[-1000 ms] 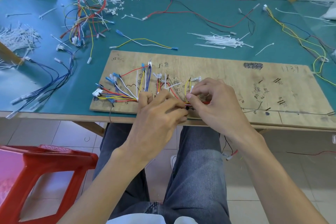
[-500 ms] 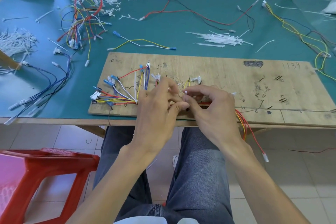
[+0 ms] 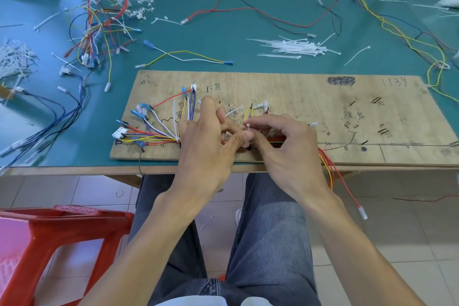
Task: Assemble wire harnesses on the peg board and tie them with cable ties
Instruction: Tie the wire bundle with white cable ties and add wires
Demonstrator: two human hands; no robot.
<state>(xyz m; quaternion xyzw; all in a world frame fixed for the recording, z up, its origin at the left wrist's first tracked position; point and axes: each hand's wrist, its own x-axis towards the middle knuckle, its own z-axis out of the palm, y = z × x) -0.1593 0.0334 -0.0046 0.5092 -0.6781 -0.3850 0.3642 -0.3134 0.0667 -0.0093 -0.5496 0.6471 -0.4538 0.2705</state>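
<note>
On the left part of the peg board (image 3: 323, 112), which lies on the green counter (image 3: 223, 32), we see the wire harness (image 3: 154, 133) fanning out its blue and white connectors. Just right of that fan, our left grip (image 3: 206, 154) pinches the wire bundle between thumb and forefinger, its other fingers raised. Touching it, our right grip (image 3: 285, 149) pinches a white cable tie (image 3: 247, 128) standing up from the bundle, and beyond it red and yellow wires hang off the counter's near edge.

Green table (image 3: 248, 32) carries peg board (image 3: 310, 107), loose wires (image 3: 260, 12), cable ties (image 3: 295, 47)
</note>
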